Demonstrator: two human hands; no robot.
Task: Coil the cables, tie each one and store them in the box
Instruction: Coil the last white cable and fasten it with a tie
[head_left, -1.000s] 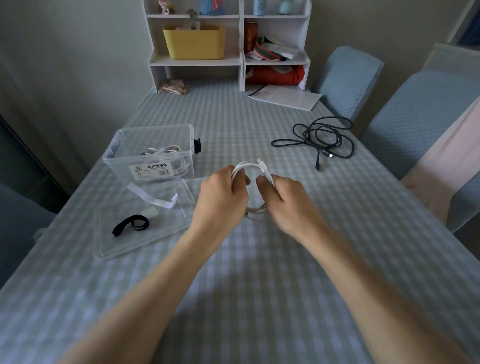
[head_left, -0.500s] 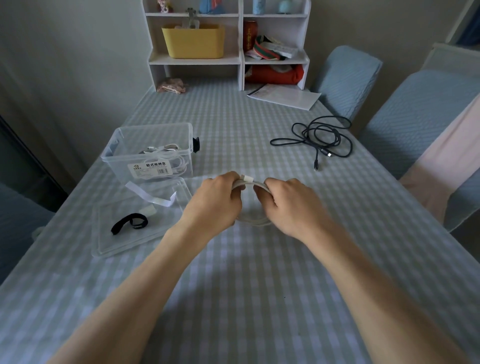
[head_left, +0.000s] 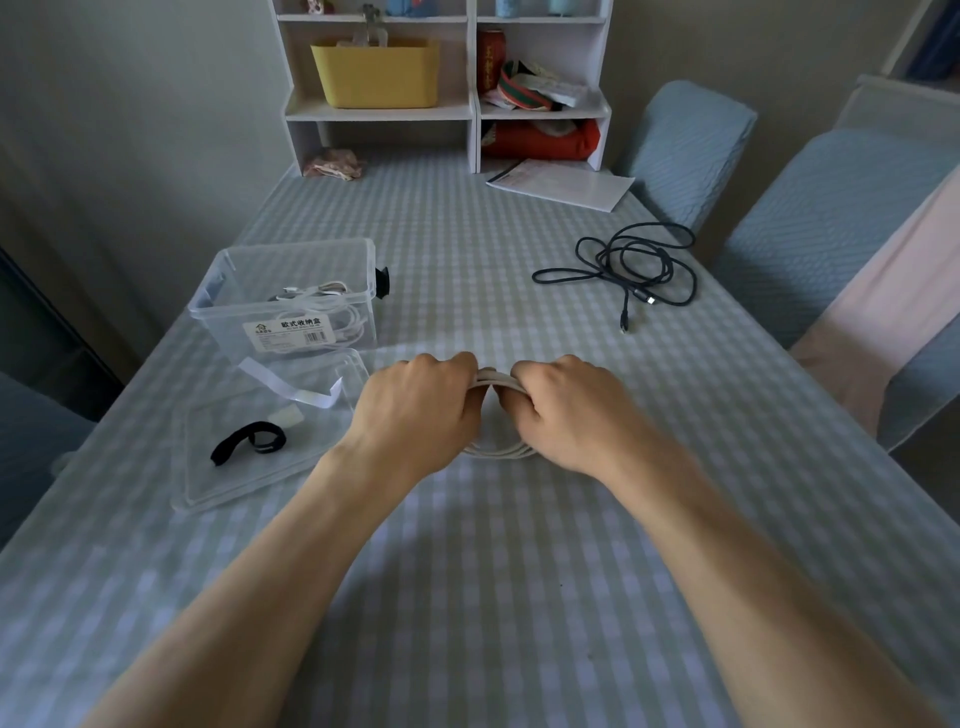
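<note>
A coiled white cable (head_left: 496, 378) is held low over the checked tablecloth between both hands. My left hand (head_left: 421, 410) grips its left side and my right hand (head_left: 563, 410) grips its right side; most of the coil is hidden by my fingers. A clear plastic box (head_left: 291, 301) at the left holds a tied white cable (head_left: 322, 301). In front of the box lies its clear lid (head_left: 218, 467), with a black strap (head_left: 249, 441) and a white strap (head_left: 291, 387) on it. A loose dark cable (head_left: 628, 270) sprawls at the right.
A white shelf unit (head_left: 470, 104) with a yellow bin (head_left: 376, 73) stands at the table's far end, papers (head_left: 563, 184) in front of it. Blue-covered chairs (head_left: 810, 218) line the right side. The table's left edge drops off beside the box.
The coil was upright with its plug end sticking up; it has since been lowered and flattened toward the table, and both hands have closed tighter on it.
</note>
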